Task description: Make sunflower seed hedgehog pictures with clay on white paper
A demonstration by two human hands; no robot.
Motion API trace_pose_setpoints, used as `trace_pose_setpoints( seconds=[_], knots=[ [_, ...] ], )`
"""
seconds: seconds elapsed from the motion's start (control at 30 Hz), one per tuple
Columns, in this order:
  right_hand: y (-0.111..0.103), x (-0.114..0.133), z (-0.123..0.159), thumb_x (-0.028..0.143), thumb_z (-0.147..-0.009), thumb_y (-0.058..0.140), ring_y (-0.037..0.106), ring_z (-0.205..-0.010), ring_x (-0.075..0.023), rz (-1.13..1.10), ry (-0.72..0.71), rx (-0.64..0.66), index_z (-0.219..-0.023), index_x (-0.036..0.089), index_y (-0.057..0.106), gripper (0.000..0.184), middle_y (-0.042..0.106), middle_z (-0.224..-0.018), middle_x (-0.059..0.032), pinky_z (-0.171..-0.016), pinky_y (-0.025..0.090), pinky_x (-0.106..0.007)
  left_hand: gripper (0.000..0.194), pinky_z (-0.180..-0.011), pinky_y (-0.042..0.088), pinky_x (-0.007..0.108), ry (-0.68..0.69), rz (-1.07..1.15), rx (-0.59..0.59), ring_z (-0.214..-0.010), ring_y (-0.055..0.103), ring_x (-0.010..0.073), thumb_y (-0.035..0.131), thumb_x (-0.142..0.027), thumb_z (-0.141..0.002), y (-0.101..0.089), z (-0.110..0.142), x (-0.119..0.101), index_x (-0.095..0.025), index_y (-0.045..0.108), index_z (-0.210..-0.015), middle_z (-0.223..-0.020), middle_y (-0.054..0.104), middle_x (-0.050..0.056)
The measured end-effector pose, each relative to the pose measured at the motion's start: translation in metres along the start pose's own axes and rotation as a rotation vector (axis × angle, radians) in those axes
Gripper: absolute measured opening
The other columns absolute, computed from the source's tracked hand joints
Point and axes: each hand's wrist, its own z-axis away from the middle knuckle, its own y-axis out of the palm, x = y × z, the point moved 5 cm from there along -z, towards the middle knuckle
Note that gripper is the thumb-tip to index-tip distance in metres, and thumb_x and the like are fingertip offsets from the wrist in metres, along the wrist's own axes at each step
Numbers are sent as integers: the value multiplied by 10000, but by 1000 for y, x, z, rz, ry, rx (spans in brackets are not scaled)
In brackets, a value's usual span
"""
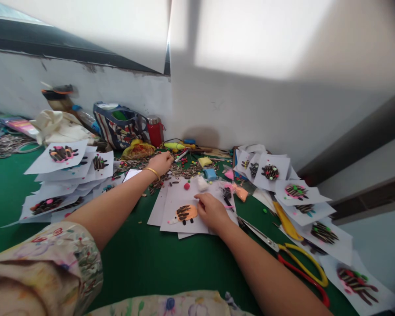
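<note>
My left hand (162, 163), a gold bangle at its wrist, reaches over the pile of striped sunflower seeds (192, 170). Its fingers are bent together, and whatever is between them is hidden. My right hand (213, 211) rests on the white sheet of paper (171, 206), fingers loosely bent with a small gap at the tips. Right beside those fingertips is an orange clay hedgehog (186, 213) with seeds as spines, dark feet and a pink nose. A pink-red clay ball (187, 186) and a white clay lump (202, 183) sit just above it.
Finished-looking seed pictures are stacked at left (66, 175) and right (311, 219). Large scissors (283, 248) with red and yellow handles lie by my right forearm. Blue clay (210, 174), orange clay (241, 192), a striped bag (118, 125) and a red flask (155, 131) stand farther back.
</note>
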Motion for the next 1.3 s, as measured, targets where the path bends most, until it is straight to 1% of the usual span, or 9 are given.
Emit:
trace_pose_setpoints(
  seconds=[0.1,0.27,0.4,0.53,0.77,1.0,1.1,1.23,1.3],
  knots=[
    [-1,1,0,109,-854,493,617,-963,-196,-2,5,7,-1144,177,638,332,666,-1010,-78,-868,475,-305,277,-904,428,307,74,-29,2,-1085,594,236,530,-423,-858,2,4,-11,-246,730,-929,-1093,718,53],
    [-1,1,0,105,-851,492,613,-954,-193,2,-1,4,-1139,174,636,330,661,-1000,-76,-857,474,-301,285,-877,441,295,170,-79,73,-1025,632,219,501,-362,-877,18,9,-37,-285,725,-1035,-1103,724,28],
    [0,1,0,110,-856,492,611,-954,-192,0,-10,0,-1140,176,633,324,659,-1004,-78,-861,473,-300,244,-935,416,372,208,-158,162,-1062,626,273,541,-331,-850,33,8,-58,-241,750,-938,-1067,728,94],
    [1,0,0,110,-862,485,612,-960,-193,1,-8,2,-1137,177,636,321,662,-1009,-79,-858,475,-298,258,-963,408,445,200,-221,217,-1098,609,308,527,-313,-886,37,3,-69,-183,728,-984,-1075,706,157],
    [1,1,-1,119,-867,492,614,-951,-196,22,8,19,-1129,178,644,308,658,-993,-81,-852,475,-299,345,-891,521,442,166,-288,350,-1044,606,218,576,-363,-920,39,-6,-74,-158,578,-1197,-1204,599,95],
    [-2,3,-1,116,-864,487,619,-941,-199,27,22,24,-1143,179,639,324,658,-1001,-80,-835,478,-300,271,-926,491,452,146,-257,400,-1070,612,268,617,-334,-894,43,-9,-82,-130,652,-1068,-1119,648,146],
    [-1,2,-1,115,-863,486,616,-958,-200,23,18,19,-1149,181,633,329,659,-1001,-80,-853,476,-304,298,-938,483,460,127,-197,376,-1080,605,253,601,-348,-901,43,-6,-80,-142,632,-1114,-1171,634,127],
    [1,0,-1,114,-863,480,615,-967,-199,18,5,18,-1148,177,633,330,662,-1013,-84,-863,477,-306,188,-984,411,454,70,-36,268,-1134,593,340,633,-285,-827,31,-5,-66,-132,697,-915,-1086,690,192],
    [1,-1,0,116,-866,477,617,-966,-199,13,2,11,-1150,178,632,330,663,-1026,-86,-864,477,-307,171,-962,420,418,31,85,215,-1110,606,323,609,-288,-819,22,-3,-57,-153,695,-877,-1034,708,163]
  ],
)
